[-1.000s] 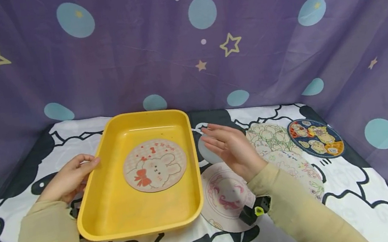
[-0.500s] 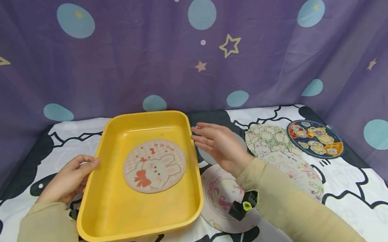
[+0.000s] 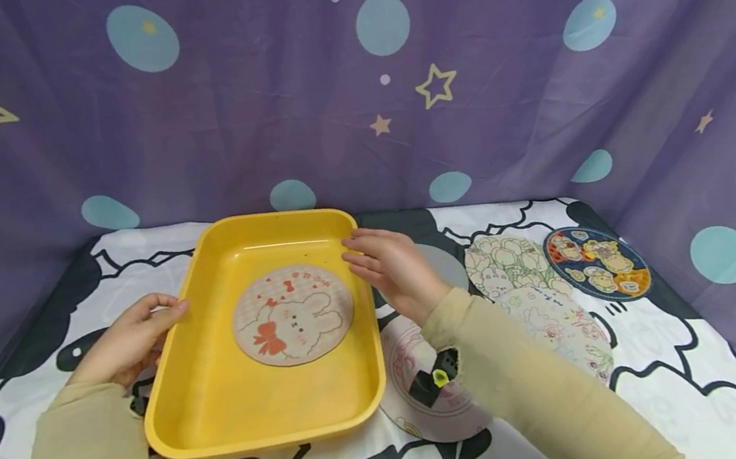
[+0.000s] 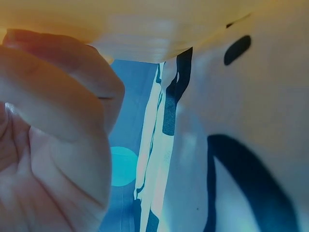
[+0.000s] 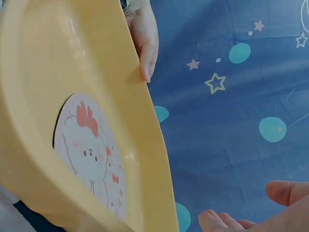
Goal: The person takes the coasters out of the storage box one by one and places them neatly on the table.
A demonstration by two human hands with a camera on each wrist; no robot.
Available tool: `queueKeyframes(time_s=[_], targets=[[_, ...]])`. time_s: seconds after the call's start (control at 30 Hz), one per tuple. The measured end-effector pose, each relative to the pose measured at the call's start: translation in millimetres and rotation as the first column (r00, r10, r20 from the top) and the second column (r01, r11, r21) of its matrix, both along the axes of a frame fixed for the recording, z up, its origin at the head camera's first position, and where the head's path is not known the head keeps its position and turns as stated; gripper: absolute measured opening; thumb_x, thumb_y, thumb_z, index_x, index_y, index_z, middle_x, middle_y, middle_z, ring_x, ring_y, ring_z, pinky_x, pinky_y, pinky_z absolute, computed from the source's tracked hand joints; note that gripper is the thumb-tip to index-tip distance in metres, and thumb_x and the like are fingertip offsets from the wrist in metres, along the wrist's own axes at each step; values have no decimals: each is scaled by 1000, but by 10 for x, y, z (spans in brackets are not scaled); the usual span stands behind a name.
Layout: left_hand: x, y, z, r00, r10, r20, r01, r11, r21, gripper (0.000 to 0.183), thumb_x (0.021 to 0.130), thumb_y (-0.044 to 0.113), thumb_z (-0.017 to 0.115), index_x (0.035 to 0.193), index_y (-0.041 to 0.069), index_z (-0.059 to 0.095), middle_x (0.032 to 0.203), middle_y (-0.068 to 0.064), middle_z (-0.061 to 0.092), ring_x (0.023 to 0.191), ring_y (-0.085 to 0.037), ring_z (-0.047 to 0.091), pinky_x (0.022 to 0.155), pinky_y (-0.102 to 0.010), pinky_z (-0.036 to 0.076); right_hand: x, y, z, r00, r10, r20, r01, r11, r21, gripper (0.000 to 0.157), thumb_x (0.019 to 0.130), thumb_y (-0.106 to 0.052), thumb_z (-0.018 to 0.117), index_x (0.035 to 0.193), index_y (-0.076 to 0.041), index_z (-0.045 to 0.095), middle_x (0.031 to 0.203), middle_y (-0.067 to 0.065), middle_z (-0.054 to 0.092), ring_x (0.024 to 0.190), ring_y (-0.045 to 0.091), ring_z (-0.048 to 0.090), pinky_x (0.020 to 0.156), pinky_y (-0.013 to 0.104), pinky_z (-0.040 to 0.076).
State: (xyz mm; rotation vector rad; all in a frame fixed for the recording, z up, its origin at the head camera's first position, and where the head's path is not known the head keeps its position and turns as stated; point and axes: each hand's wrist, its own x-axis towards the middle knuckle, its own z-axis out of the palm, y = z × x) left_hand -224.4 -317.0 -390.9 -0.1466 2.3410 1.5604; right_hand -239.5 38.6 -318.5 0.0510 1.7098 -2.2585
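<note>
My left hand (image 3: pixel 135 340) grips the left rim of a yellow plastic tray (image 3: pixel 281 409), thumb on top. Its curled fingers sit against the tray's underside (image 4: pixel 145 29) in the left wrist view. Inside the tray lies a round pink mat (image 3: pixel 293 320) printed with a white bunny and a red bow. At the right rim is my right hand (image 3: pixel 394 269), fingers extended and their tips over the edge; whether they touch it I cannot tell. The right wrist view shows the right hand (image 5: pixel 270 212) with thumb and fingers apart, nothing between them.
Right of the tray, a pink round mat (image 3: pixel 431 410) lies under my right wrist, with a grey disc (image 3: pixel 444 262) behind. Farther right are a floral mat (image 3: pixel 562 335), a green floral one (image 3: pixel 512 263) and a dark blue one (image 3: pixel 597 262). A purple curtain (image 3: pixel 294 114) hangs behind.
My right hand has moved left, from beside the tray to its right rim, uncovering more of the grey disc. The left hand and the tray stay in place.
</note>
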Motion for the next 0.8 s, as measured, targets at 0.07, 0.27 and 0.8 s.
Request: queueKeyframes(time_s=[0.07,0.27,0.8], targets=[[2,-4,-1,1000,1,3,-1,1000,1,56,103,49,45,129,2,32,93,1,66,75,-14,65,63,-32,55,-23,-32,-2,1000,4,4,-4,1000,13,49,99,-12,57,144,0,43,147,15,50,132,30,52,113,38,40],[5,-9,10,1000,4,9,-4,1000,-7,55,103,49,45,129,3,32,94,0,66,75,-14,65,63,-32,55,-73,-116,-24,999,-4,33,3,999,49,52,98,-15,59,145,-1,42,145,12,50,133,30,52,112,38,41],[18,0,3,1000,9,-7,-9,1000,6,55,102,49,47,128,2,33,92,1,66,73,-14,65,60,-31,53,-172,-322,-111,998,-6,69,0,996,85,53,100,-16,57,148,-3,41,150,10,46,136,30,49,112,37,41]])
